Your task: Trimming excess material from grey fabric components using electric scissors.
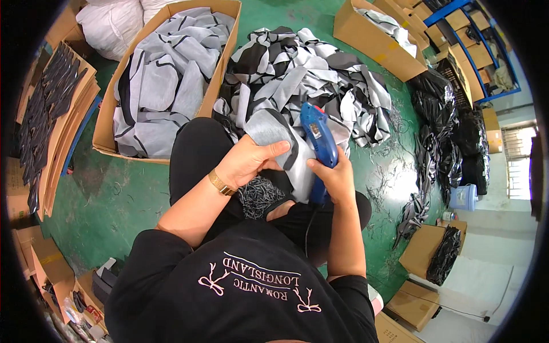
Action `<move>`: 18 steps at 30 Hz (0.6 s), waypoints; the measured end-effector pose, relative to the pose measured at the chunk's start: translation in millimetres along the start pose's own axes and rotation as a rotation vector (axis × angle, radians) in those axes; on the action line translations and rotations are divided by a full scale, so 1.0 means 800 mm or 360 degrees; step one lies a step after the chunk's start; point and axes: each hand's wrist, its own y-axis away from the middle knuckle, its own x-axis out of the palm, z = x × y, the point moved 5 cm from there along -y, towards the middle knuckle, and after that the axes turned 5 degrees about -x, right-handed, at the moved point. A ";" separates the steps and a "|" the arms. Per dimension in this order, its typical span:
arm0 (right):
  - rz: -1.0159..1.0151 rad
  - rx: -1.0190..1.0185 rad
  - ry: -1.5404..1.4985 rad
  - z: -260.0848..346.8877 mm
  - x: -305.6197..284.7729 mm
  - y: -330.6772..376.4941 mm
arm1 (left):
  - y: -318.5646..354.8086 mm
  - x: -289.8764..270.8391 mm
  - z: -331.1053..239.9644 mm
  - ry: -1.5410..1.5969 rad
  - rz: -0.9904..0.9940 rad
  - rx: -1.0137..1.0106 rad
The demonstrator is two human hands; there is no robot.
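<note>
My left hand (254, 155) grips a grey fabric piece (269, 127) with black edging, thumb on top and fingers mostly hidden beneath. Part of the piece hangs down between my hands. Wrapped in my right hand (334, 174) is a blue electric fabric cutter (319, 134) with a red button, its head pointing away from me beside the cloth. A dark cord (309, 231) runs from its lower end toward my lap. Whether the blade touches the fabric cannot be made out. Below my hands, dark thread scraps (260, 197) lie between my legs.
Ahead on the green floor (120, 188) spreads a heap of grey and black fabric pieces (297, 77). A large cardboard box (214, 91) at the left holds similar pieces; another box (372, 48) stands far right. Black plastic bags (432, 103) and a blue bucket (463, 197) line the right side.
</note>
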 end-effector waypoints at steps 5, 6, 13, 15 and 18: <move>-0.0029 0.0142 -0.0354 0.022 -0.020 0.032 | -0.006 -0.012 -0.010 0.0011 -0.0184 0.0251; -0.0013 0.0147 -0.0402 0.025 -0.018 0.043 | -0.005 -0.013 -0.010 0.0050 -0.0278 0.0229; 0.0169 0.0323 -0.0298 0.011 -0.005 0.104 | -0.018 -0.011 0.000 0.0082 -0.0486 0.0478; 0.0150 0.0341 -0.0280 0.006 -0.002 0.107 | -0.020 -0.012 0.005 0.0000 -0.0485 0.0466; 0.0152 0.0380 -0.0219 0.001 -0.001 0.107 | -0.020 -0.007 0.006 -0.0035 -0.0474 0.0492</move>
